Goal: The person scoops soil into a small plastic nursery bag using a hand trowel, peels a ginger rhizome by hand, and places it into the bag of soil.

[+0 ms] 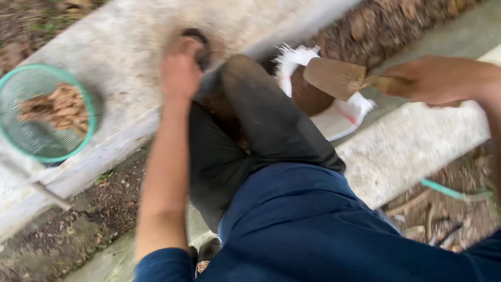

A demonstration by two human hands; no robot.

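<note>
Head view: right hand grips a soil-caked trowel, blurred.

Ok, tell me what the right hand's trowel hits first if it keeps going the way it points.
The right hand holds a trowel pointing left over a white sack of brown soil. Straight on, it probably meets the sack's frayed rim, then the dark-trousered knee; depth is unclear.

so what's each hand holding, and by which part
Right hand holds a trowel by its handle. Left hand covers a dark object; too blurred to tell its grip.
</note>
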